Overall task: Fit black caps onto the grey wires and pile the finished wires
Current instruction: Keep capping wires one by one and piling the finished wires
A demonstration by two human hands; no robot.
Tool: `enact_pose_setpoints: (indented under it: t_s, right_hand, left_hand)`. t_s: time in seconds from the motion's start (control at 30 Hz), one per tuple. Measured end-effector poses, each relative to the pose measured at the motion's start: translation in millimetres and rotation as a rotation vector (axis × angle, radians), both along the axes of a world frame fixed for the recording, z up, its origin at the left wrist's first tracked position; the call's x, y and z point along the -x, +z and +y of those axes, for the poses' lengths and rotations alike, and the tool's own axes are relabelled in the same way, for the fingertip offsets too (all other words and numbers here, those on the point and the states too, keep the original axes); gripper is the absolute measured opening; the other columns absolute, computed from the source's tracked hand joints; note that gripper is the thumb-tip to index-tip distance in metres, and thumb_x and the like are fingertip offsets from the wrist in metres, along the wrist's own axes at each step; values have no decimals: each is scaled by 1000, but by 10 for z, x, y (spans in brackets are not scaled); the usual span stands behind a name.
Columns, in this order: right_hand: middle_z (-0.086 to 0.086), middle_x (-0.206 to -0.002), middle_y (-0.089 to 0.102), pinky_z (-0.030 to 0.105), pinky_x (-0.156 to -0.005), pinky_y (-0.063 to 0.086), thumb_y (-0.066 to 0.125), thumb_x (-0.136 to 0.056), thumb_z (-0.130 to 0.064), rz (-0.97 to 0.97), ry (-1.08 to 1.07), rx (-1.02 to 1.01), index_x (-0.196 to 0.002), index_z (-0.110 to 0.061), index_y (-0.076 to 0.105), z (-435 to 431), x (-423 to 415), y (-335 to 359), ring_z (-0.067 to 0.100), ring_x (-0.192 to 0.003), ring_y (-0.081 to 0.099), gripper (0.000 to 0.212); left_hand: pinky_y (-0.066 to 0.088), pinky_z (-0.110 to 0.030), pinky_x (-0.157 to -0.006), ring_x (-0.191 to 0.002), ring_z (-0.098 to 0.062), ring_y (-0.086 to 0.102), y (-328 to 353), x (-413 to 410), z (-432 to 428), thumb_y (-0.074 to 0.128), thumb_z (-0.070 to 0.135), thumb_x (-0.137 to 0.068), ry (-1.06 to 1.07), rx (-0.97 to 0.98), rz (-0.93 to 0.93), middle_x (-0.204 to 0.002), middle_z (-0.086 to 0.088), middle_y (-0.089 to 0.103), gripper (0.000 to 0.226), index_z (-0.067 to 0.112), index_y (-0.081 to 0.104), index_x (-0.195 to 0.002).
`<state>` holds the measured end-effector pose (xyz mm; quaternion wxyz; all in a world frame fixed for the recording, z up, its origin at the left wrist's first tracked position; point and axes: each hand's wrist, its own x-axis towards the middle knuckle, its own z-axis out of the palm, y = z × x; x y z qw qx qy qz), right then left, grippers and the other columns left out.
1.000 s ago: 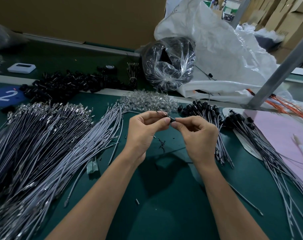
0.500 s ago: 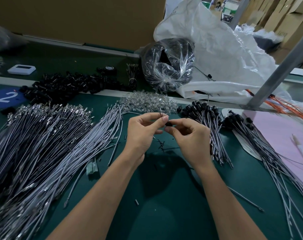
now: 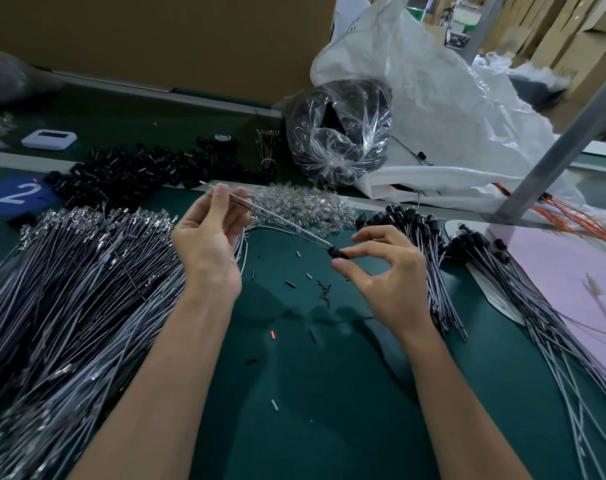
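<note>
Wire (image 3: 284,221) between left hand (image 3: 208,244) and right hand (image 3: 388,271), black cap (image 3: 337,253) seemingly at tip

L hand (image 3: 208,247) up, fingers (image 3: 221,202) pinch wire (image 3: 281,220); R hand (image 3: 388,275) lower, thumb+index pinch cap (image 3: 337,253), rest spread.

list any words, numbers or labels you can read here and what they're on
"2", in white, on the blue round sticker at the left edge of the green table.
Faint marks near the top of the white plastic bag: too blurred to read.
Dark marks on the cardboard boxes: too blurred to read.
Screen of the white device: nothing legible.
</note>
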<state>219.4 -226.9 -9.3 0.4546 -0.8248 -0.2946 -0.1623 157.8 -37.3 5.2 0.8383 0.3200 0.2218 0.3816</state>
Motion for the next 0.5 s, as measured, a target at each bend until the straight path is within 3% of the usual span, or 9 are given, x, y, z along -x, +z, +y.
enact_pose_setpoints:
  t_s: [0.1,0.27,0.4,0.5]
  right_hand:
    - [-5,-95,66,21,-85,45,86,-71,-16,37,33,-61,-79,-24,77,-6,6,26,3,-92,61,14]
    - [-3,-94,71,31,-77,53,83,-73,-8,238,79,-319,-77,-21,76,-53,-45,66,9,-79,66,15]
    - [1,-88,74,21,-72,52,79,-72,-7,394,145,-596,-80,-15,77,-92,-67,88,13,-80,67,11]
    - [0,-78,74,21,-70,51,80,-69,-9,461,175,-750,-76,-18,79,-136,-82,134,17,-74,66,11]
  left_hand:
    - [57,-22,-68,-70,-13,69,5,-6,13,65,13,-91,24,2,-9,-76,-2,74,6,12,68,-85]
    - [57,-22,-70,-75,-13,71,-18,7,120,65,14,-91,58,57,-63,-79,-3,74,4,12,66,-88]
    - [55,-21,-70,-71,-12,70,-47,10,186,65,13,-92,107,120,-83,-75,-1,73,4,11,65,-88]
    - [55,-20,-69,-69,-11,69,-75,8,230,64,12,-93,149,179,-99,-73,-1,72,5,10,64,-87]
